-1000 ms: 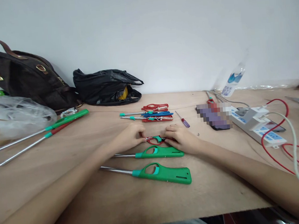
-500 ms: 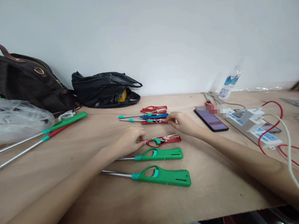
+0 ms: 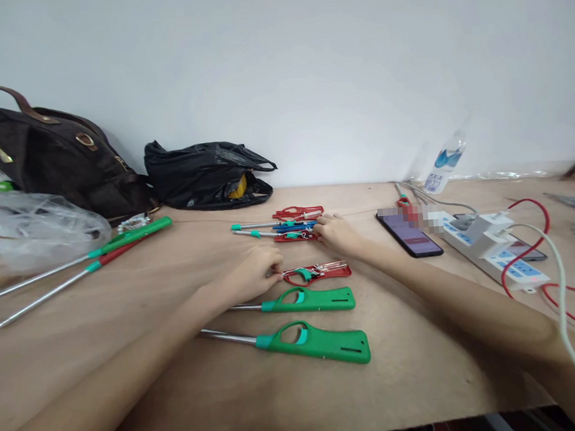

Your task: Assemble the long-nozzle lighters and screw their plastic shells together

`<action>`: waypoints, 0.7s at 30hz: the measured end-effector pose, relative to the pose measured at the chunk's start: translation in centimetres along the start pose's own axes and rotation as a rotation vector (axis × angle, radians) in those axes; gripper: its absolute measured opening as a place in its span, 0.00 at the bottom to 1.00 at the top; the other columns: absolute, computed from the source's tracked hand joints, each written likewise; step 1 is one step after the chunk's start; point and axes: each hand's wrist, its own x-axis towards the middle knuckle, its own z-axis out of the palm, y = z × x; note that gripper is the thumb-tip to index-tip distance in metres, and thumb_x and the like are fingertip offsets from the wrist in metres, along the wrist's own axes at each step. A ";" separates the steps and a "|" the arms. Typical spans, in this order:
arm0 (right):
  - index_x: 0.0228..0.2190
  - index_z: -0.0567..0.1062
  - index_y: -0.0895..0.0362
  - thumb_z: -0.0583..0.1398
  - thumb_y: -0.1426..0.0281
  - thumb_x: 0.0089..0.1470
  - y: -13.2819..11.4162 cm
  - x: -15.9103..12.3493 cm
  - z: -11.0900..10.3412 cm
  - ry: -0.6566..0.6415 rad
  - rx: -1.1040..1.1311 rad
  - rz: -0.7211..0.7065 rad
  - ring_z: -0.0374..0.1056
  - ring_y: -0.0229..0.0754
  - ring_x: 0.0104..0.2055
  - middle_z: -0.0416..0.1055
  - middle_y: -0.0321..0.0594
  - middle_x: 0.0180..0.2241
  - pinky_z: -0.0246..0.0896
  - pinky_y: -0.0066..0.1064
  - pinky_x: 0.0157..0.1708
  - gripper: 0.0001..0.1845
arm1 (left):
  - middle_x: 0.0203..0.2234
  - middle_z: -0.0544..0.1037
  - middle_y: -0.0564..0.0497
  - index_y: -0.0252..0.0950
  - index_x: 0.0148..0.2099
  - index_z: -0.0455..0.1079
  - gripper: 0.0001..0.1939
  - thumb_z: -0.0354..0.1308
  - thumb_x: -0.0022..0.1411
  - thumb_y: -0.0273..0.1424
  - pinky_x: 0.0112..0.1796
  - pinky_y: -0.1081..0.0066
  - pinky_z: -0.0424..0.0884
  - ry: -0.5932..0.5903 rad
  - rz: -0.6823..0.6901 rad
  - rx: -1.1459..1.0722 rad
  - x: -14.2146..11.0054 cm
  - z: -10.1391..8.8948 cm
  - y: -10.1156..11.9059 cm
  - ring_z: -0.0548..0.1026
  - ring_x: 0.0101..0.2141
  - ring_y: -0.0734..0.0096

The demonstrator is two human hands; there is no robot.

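My left hand has its fingers pinched at the left end of an opened red lighter casing, which shows a teal trigger and a clear tube inside; what the fingertips hold is hidden. Farther back, my right hand closes its fingers on the right end of another opened red lighter with a metal rod and white wires. A blue casing lies right beside it. Behind these rests a red casing half. Nearer me are two closed green gas lighters, one behind the other.
At left, a green lighter crosses a red one beside a clear plastic bag. A dark backpack and a black bag stand behind. Rightward are a phone, power strip, cables and a tilted bottle.
My right hand has shifted slightly left, and its fingers now cover the right ends of the blue casing and the opened red lighter. My left hand stays at its casing. The view shifted slightly.
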 end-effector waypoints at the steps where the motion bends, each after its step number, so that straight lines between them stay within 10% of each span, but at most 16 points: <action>1: 0.34 0.74 0.61 0.54 0.76 0.59 0.1 0.2 -0.2 0.002 0.017 0.004 0.65 0.48 0.43 0.72 0.51 0.40 0.55 0.36 0.42 0.08 | 0.24 0.71 0.51 0.34 0.24 0.64 0.09 0.53 0.56 0.25 0.29 0.72 0.57 -0.002 -0.010 0.004 0.0 0.0 0.1 0.66 0.27 0.70; 21: 0.31 0.66 0.57 0.48 0.75 0.58 3.8 2.3 -2.2 -0.028 0.768 0.354 0.56 0.35 0.23 0.61 0.33 0.22 0.54 0.27 0.24 0.09 | 0.22 0.70 0.53 0.34 0.24 0.66 0.10 0.54 0.59 0.27 0.27 0.72 0.57 0.021 -0.034 -0.043 -0.1 0.1 0.3 0.66 0.25 0.72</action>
